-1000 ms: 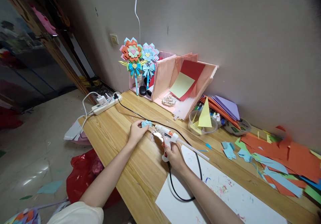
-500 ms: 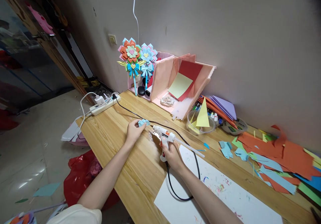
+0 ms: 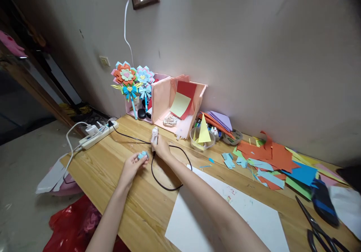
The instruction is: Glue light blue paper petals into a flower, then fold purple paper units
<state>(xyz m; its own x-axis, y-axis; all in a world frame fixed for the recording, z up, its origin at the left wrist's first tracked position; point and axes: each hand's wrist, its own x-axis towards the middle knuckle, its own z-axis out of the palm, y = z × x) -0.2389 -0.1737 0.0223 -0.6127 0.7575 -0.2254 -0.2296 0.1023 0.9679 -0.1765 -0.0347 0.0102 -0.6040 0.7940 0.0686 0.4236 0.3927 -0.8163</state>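
Pinched between the thumb and fingers of my left hand (image 3: 131, 170) is a small folded light blue paper piece (image 3: 143, 155), held just above the wooden table (image 3: 132, 203). My right hand (image 3: 163, 149) is closed around a white hot glue gun (image 3: 155, 135), farther from me and a little to the right of the paper piece. The gun's body is partly hidden by my fingers. Its black cord (image 3: 166, 189) loops on the table beneath my right forearm. To the right lie other folded light blue paper pieces (image 3: 228, 161).
A power strip (image 3: 98, 135) sits at the left table edge. Two paper flowers (image 3: 125, 74) lean by a pink box (image 3: 160, 99). A clear bowl (image 3: 202, 144) stands behind a white sheet (image 3: 225, 214). At right are coloured paper scraps (image 3: 262, 156) and black scissors (image 3: 317, 227).
The view has swung to the right, bringing the scissors into sight. My right hand has carried the glue gun away from me and leftward, turning it. My left hand still holds the paper piece, now nearer me.
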